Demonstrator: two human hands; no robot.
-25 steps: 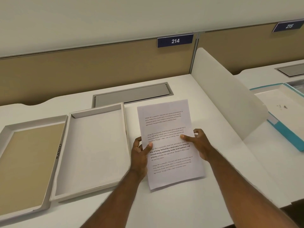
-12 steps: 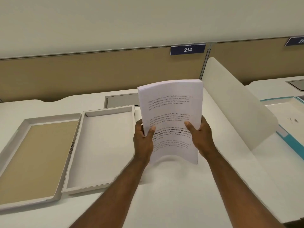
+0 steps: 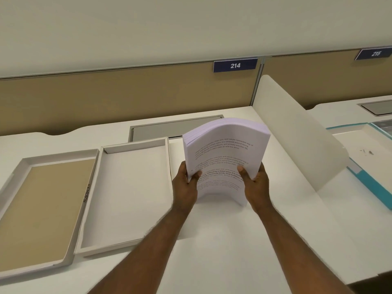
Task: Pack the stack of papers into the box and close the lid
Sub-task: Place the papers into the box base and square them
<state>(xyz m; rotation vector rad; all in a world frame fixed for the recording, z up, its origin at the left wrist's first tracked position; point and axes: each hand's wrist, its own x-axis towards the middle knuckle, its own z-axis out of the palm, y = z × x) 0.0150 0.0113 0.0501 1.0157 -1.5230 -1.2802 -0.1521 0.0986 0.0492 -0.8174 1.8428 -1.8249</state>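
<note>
Both hands hold the stack of papers [image 3: 224,153] upright above the white desk [image 3: 222,247]. The left hand [image 3: 185,185] clamps the stack's left edge and the right hand [image 3: 255,185] its right edge, thumbs pressed on the printed front sheet. The stack bows, its top curling toward the viewer, and its lower edge appears to rest on the desk, though the contact is not clearly visible. Just left of the stack lies the open box [image 3: 129,196], a shallow white tray with nothing inside. The lid [image 3: 42,211] lies touching the box's left side, inner face up, showing a tan panel. A white curved divider [image 3: 301,132] stands to the right of the stack. On the rear partition hangs a blue sign [image 3: 235,65] reading 214.
</note>
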